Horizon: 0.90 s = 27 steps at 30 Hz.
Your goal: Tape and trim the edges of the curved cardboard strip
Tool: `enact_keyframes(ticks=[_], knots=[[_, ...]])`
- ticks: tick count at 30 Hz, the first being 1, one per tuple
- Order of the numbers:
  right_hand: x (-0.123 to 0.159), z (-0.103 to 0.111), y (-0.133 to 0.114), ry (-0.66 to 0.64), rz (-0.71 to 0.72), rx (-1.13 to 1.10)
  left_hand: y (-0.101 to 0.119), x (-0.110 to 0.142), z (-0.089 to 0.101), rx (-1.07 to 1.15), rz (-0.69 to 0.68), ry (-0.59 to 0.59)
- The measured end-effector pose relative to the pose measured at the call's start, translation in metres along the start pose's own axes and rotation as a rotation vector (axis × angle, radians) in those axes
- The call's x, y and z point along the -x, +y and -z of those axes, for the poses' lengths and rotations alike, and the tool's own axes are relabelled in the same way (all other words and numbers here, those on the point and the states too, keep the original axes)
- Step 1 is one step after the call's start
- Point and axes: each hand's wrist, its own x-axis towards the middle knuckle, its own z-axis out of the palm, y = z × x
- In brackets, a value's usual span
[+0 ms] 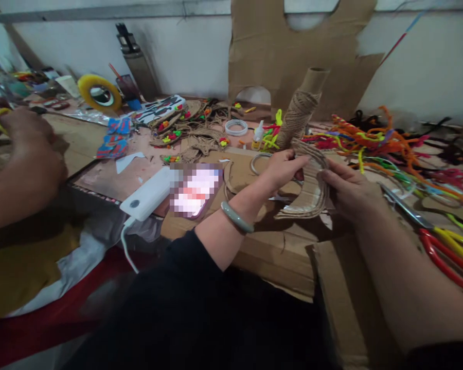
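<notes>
1. Cardboard crescent point(312, 187) edged with twine is gripped between both hands, over a cardboard sheet point(270, 244); its long axis runs away from the wearer, its hollow side facing left.
2. Left hand point(283, 167) pinches its upper inner edge; the left forearm point(224, 241) slants up and rightward.
3. Right hand point(349, 190) clasps the outer edge, the right forearm point(389, 267) coming from lower right.
4. Twine roll point(299, 110) stands just behind the left hand, tilted right.
5. Scissors point(409, 208) lie beside the right forearm, pipe cleaners point(397, 144) beyond.
6. Phone point(195, 192) and power bank point(150, 192) lie left of the left forearm.
</notes>
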Motion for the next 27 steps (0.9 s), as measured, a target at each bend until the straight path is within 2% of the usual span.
enact_keyframes(ticks=[5,9,14,19,27], knots=[[-0.004,0.013,0.006,-0.066,0.068,0.025,0.003,0.002,-0.001,0.162,0.061,-0.034],[-0.006,0.016,0.009,-0.119,0.115,0.045,-0.003,0.0,-0.001,0.154,0.035,-0.009],[-0.005,0.014,0.008,-0.198,0.147,0.112,-0.007,-0.001,-0.003,0.183,-0.015,0.097],[-0.003,0.014,0.008,-0.17,0.145,0.072,-0.004,-0.001,-0.002,0.27,0.042,0.103],[-0.001,0.012,0.005,-0.111,0.13,0.034,0.0,-0.001,0.001,0.267,0.058,0.157]])
